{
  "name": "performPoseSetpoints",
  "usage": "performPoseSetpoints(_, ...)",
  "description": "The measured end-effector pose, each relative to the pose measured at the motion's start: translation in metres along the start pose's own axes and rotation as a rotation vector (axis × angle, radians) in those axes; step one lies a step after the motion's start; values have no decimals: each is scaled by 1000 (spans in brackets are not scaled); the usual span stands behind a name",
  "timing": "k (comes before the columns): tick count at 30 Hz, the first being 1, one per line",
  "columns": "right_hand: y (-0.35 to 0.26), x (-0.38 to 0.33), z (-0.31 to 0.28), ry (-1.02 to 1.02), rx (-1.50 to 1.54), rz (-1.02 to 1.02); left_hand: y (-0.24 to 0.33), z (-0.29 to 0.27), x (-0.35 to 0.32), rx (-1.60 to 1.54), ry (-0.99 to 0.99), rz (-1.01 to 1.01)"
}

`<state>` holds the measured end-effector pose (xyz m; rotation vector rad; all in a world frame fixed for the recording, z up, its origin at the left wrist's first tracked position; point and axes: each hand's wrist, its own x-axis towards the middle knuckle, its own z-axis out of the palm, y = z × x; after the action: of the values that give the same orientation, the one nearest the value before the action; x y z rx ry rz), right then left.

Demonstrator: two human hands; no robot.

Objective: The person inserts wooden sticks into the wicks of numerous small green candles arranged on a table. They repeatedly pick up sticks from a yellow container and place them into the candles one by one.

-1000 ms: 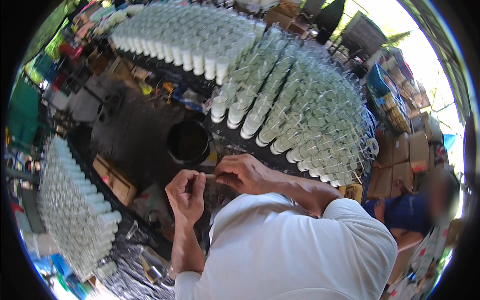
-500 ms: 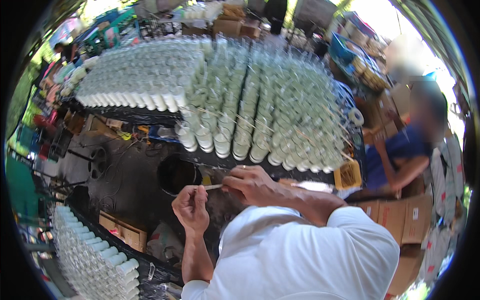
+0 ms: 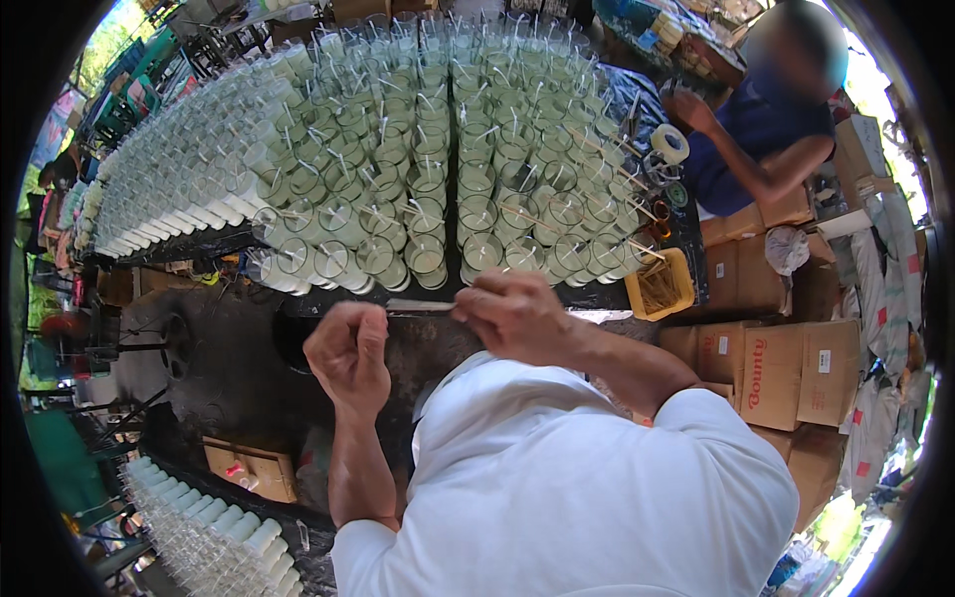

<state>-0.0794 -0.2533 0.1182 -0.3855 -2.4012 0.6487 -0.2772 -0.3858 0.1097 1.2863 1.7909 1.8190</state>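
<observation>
A thin pale strip point(image 3: 418, 305), possibly wick, is stretched level between my two hands. My left hand point(image 3: 350, 353) pinches its left end between thumb and curled fingers. The other end is in the closed fingers of my right hand point(image 3: 522, 313), whose back faces up. Just beyond them is the near edge of a black-covered table, crowded with rows of glass jars point(image 3: 428, 254) holding pale wax, with white wicks sticking up. Thin wooden sticks point(image 3: 517, 214) lie across some of the jars on the right.
A yellow tray point(image 3: 665, 311) of thin sticks sits at the table's right corner, near a tape roll point(image 3: 669, 144). A person in dark blue point(image 3: 756, 149) is beyond it. Cardboard boxes point(image 3: 776, 378) are stacked right. More white-filled jars point(image 3: 229, 522) stand lower left.
My view has shifted, so the jars and table appear nearer. Both hands have come up slightly and farther apart, showing more of the strip. The other person's arm has moved.
</observation>
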Motion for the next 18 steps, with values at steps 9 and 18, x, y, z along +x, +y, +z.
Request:
performPoseSetpoints(9, 130, -66, -115, 206, -59, 669, -51, 158, 147, 523, -527, 245)
performPoseSetpoints(18, 167, -98, -130, 964, 127, 502, -152, 284, 201, 678, -987, 515)
